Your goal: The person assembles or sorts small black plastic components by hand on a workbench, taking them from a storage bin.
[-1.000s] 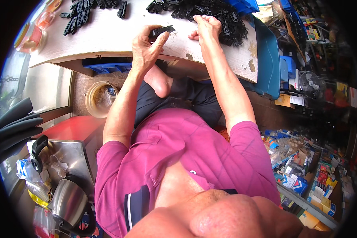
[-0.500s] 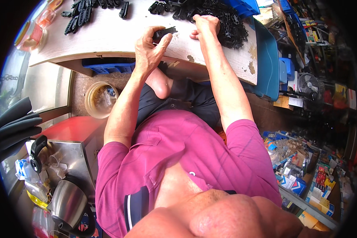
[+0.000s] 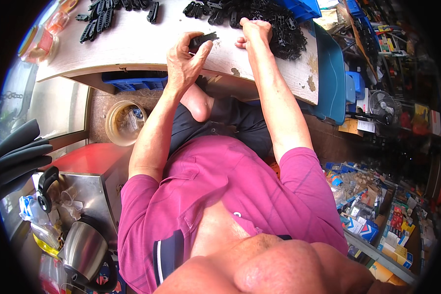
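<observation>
My left hand [image 3: 185,61] is closed around a black plastic part [image 3: 203,41], thumb on one side and fingers on the other, just above the front of the worn white table [image 3: 132,44]. At the near edge of a large heap of small black plastic parts [image 3: 286,41] is my right hand [image 3: 257,33]. Its fingers are curled in, with the fingertips against the dark parts; whether one is pinched there is hidden. Several long ribbed black pieces [image 3: 103,19] lie in rows at the far left. A single black piece [image 3: 153,12] lies apart from them.
A blue bin [image 3: 299,7] stands behind the heap, and a teal tub [image 3: 330,73] adjoins the table's right end. Clear jars [image 3: 36,44] sit at the left edge. Below are a bucket [image 3: 125,122] and a steel kettle [image 3: 85,250]. Cluttered boxes [image 3: 362,225] fill the right.
Some black parts at the heap's left edge, beside my right fingertips, have shifted slightly. My left hand keeps its hold on the black plastic part in the same place.
</observation>
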{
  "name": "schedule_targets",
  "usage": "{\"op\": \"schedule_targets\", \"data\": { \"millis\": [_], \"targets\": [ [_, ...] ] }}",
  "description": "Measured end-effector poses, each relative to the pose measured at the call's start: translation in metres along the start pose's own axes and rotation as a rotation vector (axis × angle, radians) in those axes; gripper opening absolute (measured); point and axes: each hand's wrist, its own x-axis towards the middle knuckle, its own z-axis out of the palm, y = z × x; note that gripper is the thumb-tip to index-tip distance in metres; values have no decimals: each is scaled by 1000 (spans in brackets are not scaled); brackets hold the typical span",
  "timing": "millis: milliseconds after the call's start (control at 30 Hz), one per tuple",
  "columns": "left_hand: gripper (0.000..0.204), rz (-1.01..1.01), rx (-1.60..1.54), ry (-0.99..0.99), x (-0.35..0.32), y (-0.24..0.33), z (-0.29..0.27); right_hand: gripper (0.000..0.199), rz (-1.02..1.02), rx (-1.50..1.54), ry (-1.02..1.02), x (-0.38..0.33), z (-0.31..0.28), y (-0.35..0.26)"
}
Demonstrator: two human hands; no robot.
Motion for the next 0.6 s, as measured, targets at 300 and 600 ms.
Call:
{"op": "schedule_targets", "data": {
  "millis": [300,600],
  "targets": [
    [32,6,11,6,-1,1,1,18,-7,-27,-3,0,0,0],
    [32,9,0,7,0,1,1,21,3,-3,-40,4,-1,-1]
  ]
}}
